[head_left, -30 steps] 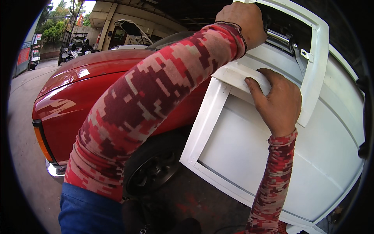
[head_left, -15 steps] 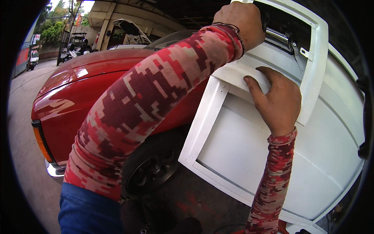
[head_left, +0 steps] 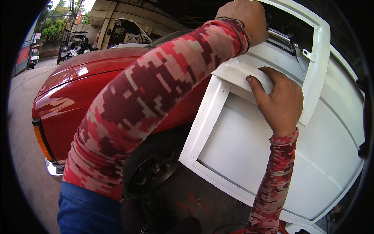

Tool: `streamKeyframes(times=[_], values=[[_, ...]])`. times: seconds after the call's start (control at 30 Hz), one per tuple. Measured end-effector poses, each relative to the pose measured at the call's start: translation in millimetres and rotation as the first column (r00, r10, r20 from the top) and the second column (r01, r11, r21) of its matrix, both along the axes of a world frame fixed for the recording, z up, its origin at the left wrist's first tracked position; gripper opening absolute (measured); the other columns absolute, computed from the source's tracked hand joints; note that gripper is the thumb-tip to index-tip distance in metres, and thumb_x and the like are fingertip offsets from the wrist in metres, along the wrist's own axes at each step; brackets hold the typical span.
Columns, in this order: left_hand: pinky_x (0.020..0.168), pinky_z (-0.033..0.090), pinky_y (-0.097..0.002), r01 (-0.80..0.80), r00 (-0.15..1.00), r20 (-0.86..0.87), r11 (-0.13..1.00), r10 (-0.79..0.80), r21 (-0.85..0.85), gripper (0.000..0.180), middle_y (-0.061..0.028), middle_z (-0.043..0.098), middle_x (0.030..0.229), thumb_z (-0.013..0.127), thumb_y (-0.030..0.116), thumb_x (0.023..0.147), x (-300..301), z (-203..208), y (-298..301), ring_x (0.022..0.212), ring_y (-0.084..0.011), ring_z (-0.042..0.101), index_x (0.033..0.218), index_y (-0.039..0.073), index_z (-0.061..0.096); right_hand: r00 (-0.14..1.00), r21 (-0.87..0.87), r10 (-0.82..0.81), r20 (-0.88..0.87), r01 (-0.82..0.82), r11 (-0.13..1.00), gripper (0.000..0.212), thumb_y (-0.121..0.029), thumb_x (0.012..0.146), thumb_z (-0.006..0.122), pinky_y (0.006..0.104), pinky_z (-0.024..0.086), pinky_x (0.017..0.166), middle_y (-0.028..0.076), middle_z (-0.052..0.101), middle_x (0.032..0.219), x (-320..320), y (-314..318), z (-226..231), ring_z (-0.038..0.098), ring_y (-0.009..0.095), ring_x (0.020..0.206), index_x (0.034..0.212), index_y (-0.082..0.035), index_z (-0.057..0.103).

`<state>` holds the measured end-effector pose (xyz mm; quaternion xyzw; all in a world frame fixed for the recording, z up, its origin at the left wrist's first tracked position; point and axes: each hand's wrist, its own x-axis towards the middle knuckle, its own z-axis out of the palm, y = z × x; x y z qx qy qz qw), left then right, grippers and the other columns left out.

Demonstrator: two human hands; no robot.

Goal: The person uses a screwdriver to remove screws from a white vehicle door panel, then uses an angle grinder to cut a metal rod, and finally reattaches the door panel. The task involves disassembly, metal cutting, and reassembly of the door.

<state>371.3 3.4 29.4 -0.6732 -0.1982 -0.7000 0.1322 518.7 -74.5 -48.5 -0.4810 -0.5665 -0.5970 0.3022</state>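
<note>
A large white vehicle door panel stands tilted in front of me, with a raised frame and an open window cut-out at the top. My left hand reaches up across the view and grips the panel's upper edge near the window opening. My right hand presses flat against the white ledge below the window, fingers curled over its rim. Both arms wear red camouflage-pattern sleeves. A metal bracket shows inside the window opening.
A red car with a dark front wheel is parked just behind the panel on the left. Further back stand a car with a raised hood, a building and trees. Stained concrete lies below.
The view has shifted slightly; both hands stay in the same places on the white panel.
</note>
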Motion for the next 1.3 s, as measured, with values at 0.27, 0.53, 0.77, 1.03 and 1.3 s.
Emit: streamKeyframes(times=[0.27,0.53,0.77,1.03,1.3], values=[[0.082,0.057,-0.0504,-0.016,0.999,-0.043,1.000,0.015,-0.024,0.020,-0.0285,0.071,0.092,0.061,0.013,0.085,4,-3,2,0.092,-0.0439,0.071,0.089,-0.003,0.072,0.998,-0.007,0.065,-0.019,-0.065,0.998,0.039,-0.037,0.080,0.078,0.0380,0.056,0.075,0.016,0.075,0.086,0,-1,1,0.072,0.031,0.074,0.098,-0.003,0.079],[0.082,0.057,-0.0502,0.009,1.000,0.016,1.000,-0.009,-0.003,0.020,-0.0289,0.071,0.092,0.061,0.011,0.084,4,-1,-1,0.092,-0.0434,0.071,0.089,-0.004,0.072,0.998,-0.014,0.041,-0.047,-0.042,0.999,0.039,-0.037,0.080,0.078,0.0378,0.056,0.074,0.017,0.075,0.085,0,-2,1,0.072,0.032,0.073,0.098,-0.002,0.078],[0.083,0.058,-0.0480,-0.005,0.999,-0.049,1.000,0.006,0.016,0.022,-0.0289,0.071,0.091,0.062,0.012,0.083,-4,4,-7,0.092,-0.0429,0.072,0.089,-0.005,0.074,0.990,-0.139,0.030,-0.138,-0.049,0.989,0.048,-0.045,0.085,0.075,0.0368,0.056,0.080,0.019,0.076,0.095,-5,-12,6,0.073,0.032,0.081,0.105,-0.002,0.078],[0.083,0.058,-0.0470,-0.006,0.997,-0.082,0.996,0.013,0.085,0.021,-0.0282,0.072,0.091,0.062,0.012,0.082,-5,7,-5,0.092,-0.0414,0.072,0.089,-0.004,0.074,0.969,-0.290,-0.002,-0.246,-0.072,0.954,0.041,-0.037,0.091,0.066,0.0433,0.056,0.081,0.024,0.073,0.088,-1,-9,40,0.071,0.042,0.084,0.102,0.000,0.077],[0.082,0.059,-0.0454,0.004,0.995,-0.098,0.998,0.001,0.058,0.022,-0.0255,0.073,0.092,0.066,0.016,0.081,-8,6,-8,0.092,-0.0392,0.073,0.090,-0.001,0.076,0.958,-0.235,-0.015,-0.286,-0.055,0.970,0.042,-0.036,0.095,0.061,0.0418,0.056,0.080,0.023,0.073,0.094,-2,49,116,0.071,0.036,0.084,0.110,0.002,0.072]])
